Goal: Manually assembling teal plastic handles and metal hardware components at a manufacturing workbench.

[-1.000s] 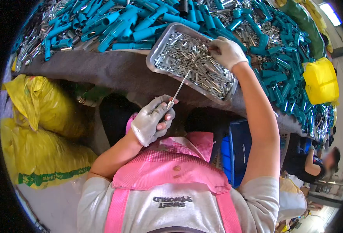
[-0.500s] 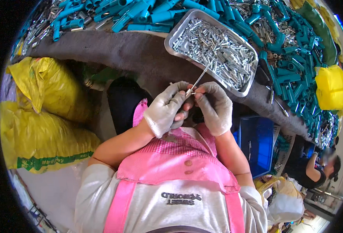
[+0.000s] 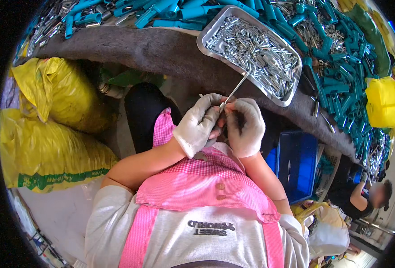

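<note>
My left hand [image 3: 199, 126], in a pale glove with the fingertips bare, is closed around a thin metal rod [image 3: 238, 85]. The rod slants up and away from the fingers, and its far end overlaps the near rim of a metal tray [image 3: 203, 48] in the picture. My right hand [image 3: 247, 129], gloved alike, is pinched against the rod just beside the left fingertips. What sits between the right fingers is too small to make out. Many short silvery metal pins [image 3: 255, 51] fill the tray.
Teal tubular parts [image 3: 336, 85] and loose metal pieces heap along the worktop behind a dark padded edge [image 3: 130, 49]. Yellow sacks [image 3: 59, 149] lie at left. At right are a blue bin [image 3: 298, 165], a yellow container [image 3: 383, 102] and another person [image 3: 356, 196].
The right fingertips have closed in on the rod, where a small pale piece showed between them before. Both hands sit slightly further right relative to the body.
</note>
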{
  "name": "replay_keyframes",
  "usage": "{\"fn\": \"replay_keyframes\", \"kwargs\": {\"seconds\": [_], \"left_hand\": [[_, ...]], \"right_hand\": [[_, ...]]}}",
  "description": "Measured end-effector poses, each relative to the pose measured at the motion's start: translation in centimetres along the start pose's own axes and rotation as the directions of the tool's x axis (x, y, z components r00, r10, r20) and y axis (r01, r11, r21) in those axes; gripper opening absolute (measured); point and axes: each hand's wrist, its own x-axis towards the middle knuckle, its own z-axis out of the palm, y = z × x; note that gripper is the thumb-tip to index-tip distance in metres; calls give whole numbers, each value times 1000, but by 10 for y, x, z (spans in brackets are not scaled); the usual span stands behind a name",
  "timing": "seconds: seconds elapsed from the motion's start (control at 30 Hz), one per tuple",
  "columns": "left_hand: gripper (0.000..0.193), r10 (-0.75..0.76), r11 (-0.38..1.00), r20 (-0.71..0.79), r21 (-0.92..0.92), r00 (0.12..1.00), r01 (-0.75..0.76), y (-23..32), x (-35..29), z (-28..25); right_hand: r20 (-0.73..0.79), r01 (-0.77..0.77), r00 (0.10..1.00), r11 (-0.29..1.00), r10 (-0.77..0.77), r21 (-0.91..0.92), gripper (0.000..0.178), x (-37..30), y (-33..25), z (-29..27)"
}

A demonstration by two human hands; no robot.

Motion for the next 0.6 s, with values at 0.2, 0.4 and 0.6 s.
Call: {"fn": "replay_keyframes", "kwargs": {"seconds": [0.2, 0.4, 0.6], "left_hand": [[21, 134, 978, 1, 161, 991, -133, -14, 6, -8], [23, 208, 958, 34, 193, 977, -211, -28, 14, -11], [33, 134, 884, 100, 437, 986, -165, -56, 36, -30]], "right_hand": [[563, -651, 617, -45, 550, 758, 21, -14, 8, 7], [559, -625, 590, -109, 583, 773, 23, -26, 7, 10], [-53, -370, 748, 482, 661, 794, 20, -23, 34, -36]]}}
